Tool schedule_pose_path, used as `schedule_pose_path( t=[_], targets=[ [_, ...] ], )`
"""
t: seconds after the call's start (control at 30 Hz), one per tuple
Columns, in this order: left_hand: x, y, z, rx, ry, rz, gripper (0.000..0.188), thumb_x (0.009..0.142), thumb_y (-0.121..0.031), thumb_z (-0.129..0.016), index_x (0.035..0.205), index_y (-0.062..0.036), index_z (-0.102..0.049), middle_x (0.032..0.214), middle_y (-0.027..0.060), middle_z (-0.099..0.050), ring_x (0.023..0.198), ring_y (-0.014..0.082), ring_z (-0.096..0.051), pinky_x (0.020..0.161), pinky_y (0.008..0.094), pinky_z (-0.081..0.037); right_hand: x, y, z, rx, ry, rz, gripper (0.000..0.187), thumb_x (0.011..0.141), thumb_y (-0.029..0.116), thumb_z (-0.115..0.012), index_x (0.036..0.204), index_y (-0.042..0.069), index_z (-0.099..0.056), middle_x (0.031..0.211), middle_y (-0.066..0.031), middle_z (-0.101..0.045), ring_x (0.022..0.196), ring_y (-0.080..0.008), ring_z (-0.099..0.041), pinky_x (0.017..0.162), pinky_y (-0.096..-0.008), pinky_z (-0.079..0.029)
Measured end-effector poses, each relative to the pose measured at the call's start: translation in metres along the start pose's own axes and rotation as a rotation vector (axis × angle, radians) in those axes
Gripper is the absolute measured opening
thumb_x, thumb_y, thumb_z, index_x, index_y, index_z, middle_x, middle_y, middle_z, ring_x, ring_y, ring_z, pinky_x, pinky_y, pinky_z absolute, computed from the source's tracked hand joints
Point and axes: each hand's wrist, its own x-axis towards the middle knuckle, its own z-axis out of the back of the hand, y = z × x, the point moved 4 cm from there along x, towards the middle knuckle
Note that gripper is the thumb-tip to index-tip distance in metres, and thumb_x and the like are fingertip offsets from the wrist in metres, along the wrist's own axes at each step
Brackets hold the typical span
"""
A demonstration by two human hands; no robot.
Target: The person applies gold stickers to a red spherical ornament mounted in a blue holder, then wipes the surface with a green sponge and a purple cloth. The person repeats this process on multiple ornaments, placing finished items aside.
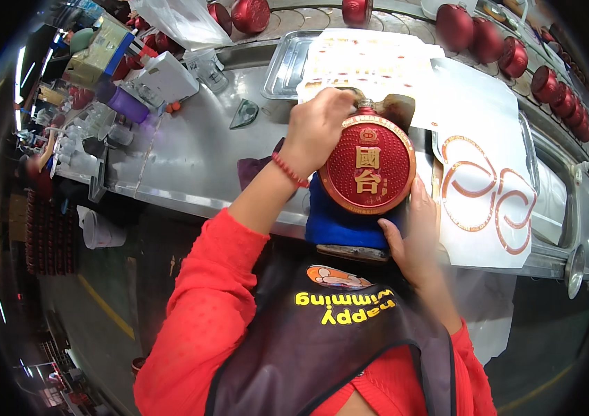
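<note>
Between the hands is a round red bottle point(367, 166), its neck pointing away from the person, over a blue cloth point(343, 225); the left hand point(317, 126) bends its fingers at the bottle's upper left edge, though I cannot tell whether they grip it, and the right hand point(419, 232), partly blurred, has thumb and fingers spread at the lower right edge. Right of the right hand lies a white sheet point(459, 248) with orange rings point(497, 182), and beyond both hands is a metal tray point(283, 67).

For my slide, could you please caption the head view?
Left hand and right hand flank a round red bottle over blue fabric.
</note>
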Motion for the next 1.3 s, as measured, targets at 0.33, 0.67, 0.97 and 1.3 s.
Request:
schedule_pose_path(
  t=[0.33,0.67,0.97,1.3],
  targets=[
    [-0.071,-0.035,0.002,0.649,0.143,-0.483,0.064,0.104,-0.059,-0.038,0.143,-0.0127,-0.058,0.103,0.0094,-0.075,0.148,0.0263,-0.039,0.122,0.0589,-0.011,-0.002,-0.002,-0.005,-0.003,-0.023,0.028,0.092,0.078,0.0,-0.08,0.155,-0.008,-0.031,0.151,-0.0335,-0.042,0.133,-0.048,-0.049,0.111,-0.0503,-0.04],
    [-0.086,-0.05,0.002,0.634,0.263,-0.605,0.055,0.103,-0.054,-0.046,0.145,-0.0204,-0.058,0.131,0.0015,-0.069,0.143,0.0256,-0.043,0.123,0.0592,-0.01,-0.004,-0.001,-0.004,0.004,-0.035,0.01,0.088,0.08,0.002,-0.079,0.155,-0.007,-0.033,0.152,-0.033,-0.042,0.135,-0.0482,-0.047,0.112,-0.0505,-0.039],
    [-0.114,-0.049,-0.013,0.691,0.305,-0.62,0.057,0.103,-0.056,-0.041,0.143,-0.0203,-0.059,0.128,-0.0022,-0.069,0.136,0.0224,-0.046,0.124,0.0593,-0.008,-0.006,-0.003,-0.007,0.01,-0.017,0.01,0.088,0.08,0.001,-0.078,0.154,-0.008,-0.032,0.153,-0.0335,-0.04,0.136,-0.0482,-0.046,0.112,-0.0511,-0.039],
    [-0.087,-0.041,-0.008,0.659,0.193,-0.557,0.057,0.101,-0.057,-0.047,0.139,-0.0179,-0.063,0.118,-0.0016,-0.072,0.129,0.0248,-0.051,0.123,0.0587,-0.012,-0.004,-0.003,-0.004,0.002,0.001,0.02,0.087,0.08,0.0,-0.077,0.154,-0.008,-0.032,0.153,-0.0334,-0.041,0.136,-0.0477,-0.047,0.112,-0.05,-0.039]
  ],
)
